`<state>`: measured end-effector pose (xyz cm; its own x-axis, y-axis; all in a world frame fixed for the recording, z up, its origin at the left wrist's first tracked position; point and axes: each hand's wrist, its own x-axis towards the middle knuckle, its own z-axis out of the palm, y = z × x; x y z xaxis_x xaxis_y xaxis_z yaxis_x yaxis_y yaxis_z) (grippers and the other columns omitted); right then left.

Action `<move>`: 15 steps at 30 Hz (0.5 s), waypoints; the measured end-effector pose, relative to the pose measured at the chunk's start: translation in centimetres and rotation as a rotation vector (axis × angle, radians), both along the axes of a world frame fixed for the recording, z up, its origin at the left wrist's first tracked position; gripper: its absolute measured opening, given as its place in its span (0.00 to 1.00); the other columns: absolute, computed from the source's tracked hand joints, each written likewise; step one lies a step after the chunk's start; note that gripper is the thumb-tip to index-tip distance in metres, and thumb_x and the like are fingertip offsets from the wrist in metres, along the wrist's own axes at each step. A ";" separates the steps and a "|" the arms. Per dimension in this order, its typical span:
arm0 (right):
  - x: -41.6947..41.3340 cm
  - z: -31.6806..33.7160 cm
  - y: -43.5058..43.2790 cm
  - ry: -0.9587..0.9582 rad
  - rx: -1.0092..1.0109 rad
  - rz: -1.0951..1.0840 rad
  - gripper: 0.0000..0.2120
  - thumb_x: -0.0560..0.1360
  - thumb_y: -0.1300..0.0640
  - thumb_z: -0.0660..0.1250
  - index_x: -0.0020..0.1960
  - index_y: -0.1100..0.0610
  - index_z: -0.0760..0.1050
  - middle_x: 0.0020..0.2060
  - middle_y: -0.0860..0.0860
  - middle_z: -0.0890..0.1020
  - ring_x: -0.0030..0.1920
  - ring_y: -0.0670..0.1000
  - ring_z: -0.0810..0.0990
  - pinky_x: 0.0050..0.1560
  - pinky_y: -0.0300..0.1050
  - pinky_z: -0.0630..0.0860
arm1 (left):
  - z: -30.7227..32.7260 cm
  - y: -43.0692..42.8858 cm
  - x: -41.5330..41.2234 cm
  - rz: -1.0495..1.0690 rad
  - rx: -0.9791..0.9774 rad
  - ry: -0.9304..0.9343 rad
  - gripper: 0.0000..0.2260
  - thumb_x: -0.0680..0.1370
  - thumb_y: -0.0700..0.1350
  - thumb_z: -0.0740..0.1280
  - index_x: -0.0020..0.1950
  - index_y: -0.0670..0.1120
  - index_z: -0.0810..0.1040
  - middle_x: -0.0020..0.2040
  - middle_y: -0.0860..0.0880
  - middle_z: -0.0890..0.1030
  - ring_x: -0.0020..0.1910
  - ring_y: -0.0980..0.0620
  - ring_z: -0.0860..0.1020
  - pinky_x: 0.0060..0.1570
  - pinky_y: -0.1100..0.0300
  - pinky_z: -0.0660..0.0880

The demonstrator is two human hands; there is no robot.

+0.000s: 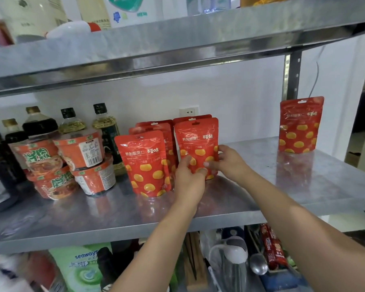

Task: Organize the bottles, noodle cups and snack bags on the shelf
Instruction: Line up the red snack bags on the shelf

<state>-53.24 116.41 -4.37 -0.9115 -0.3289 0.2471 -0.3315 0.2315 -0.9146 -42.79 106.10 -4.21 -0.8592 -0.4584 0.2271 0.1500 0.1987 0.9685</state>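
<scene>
The bag (196, 138) stands upright near the middle of the shelf (261, 186), at the head of the right-hand row of red snack pouches, with at least one more pouch close behind it. Both hands grasp its lower half: the left hand (190, 175) curls round the bottom left corner with its thumb on the printed face, and the right hand (227, 162) pinches the right edge, thumb in front and fingers behind.

It looks light, a thin glossy film pouch with soft, lumpy contents. The film probably slips and crinkles under a squeeze, and the pouch likely stands only on its gusseted base, so it would tip easily if nudged high up. The low, two-sided hold suits it; the flat sealed top with its hang hole would be the other firm place to take it.

Just to its left stands the front bag (144, 165) of a second row. Further left, noodle cups (72, 163) are stacked two high, some tilted, with dark and pale bottles (71, 123) behind them. A lone bag (299, 125) stands well apart at the right, probably the next to join the rows.
</scene>
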 end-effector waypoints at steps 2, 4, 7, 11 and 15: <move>0.1 0.1 0.5 -0.010 -0.016 0.006 0.21 0.72 0.60 0.76 0.61 0.57 0.72 0.50 0.58 0.83 0.48 0.58 0.84 0.55 0.54 0.81 | -0.1 1.0 0.1 -0.018 0.040 0.025 0.19 0.81 0.40 0.66 0.71 0.50 0.71 0.59 0.56 0.76 0.53 0.60 0.77 0.48 0.69 0.75; 0.0 0.3 1.4 -0.010 -0.017 -0.002 0.23 0.72 0.59 0.76 0.64 0.57 0.72 0.51 0.60 0.84 0.51 0.57 0.84 0.60 0.53 0.79 | 0.0 2.0 -0.2 -0.050 0.095 0.026 0.18 0.81 0.38 0.66 0.70 0.48 0.72 0.59 0.53 0.78 0.55 0.58 0.78 0.46 0.70 0.75; -0.3 0.7 3.3 0.001 -0.035 -0.034 0.26 0.74 0.57 0.75 0.69 0.58 0.71 0.53 0.59 0.84 0.56 0.55 0.83 0.65 0.54 0.76 | 0.4 3.6 -1.2 -0.104 0.098 0.029 0.18 0.80 0.34 0.65 0.69 0.44 0.73 0.59 0.50 0.79 0.59 0.54 0.78 0.55 0.67 0.73; -0.7 1.7 6.9 0.032 -0.113 -0.148 0.23 0.74 0.54 0.75 0.66 0.56 0.74 0.51 0.57 0.85 0.54 0.53 0.84 0.63 0.54 0.78 | 1.1 5.9 -3.3 -0.167 0.071 0.037 0.20 0.80 0.34 0.64 0.71 0.44 0.72 0.64 0.49 0.76 0.61 0.55 0.74 0.51 0.69 0.69; -1.6 2.3 11.2 0.078 -0.207 -0.322 0.17 0.75 0.56 0.73 0.62 0.58 0.75 0.48 0.55 0.85 0.51 0.55 0.85 0.59 0.55 0.80 | 1.7 8.2 -5.6 -0.237 0.083 0.054 0.20 0.79 0.32 0.64 0.70 0.44 0.73 0.62 0.49 0.77 0.57 0.55 0.76 0.43 0.75 0.70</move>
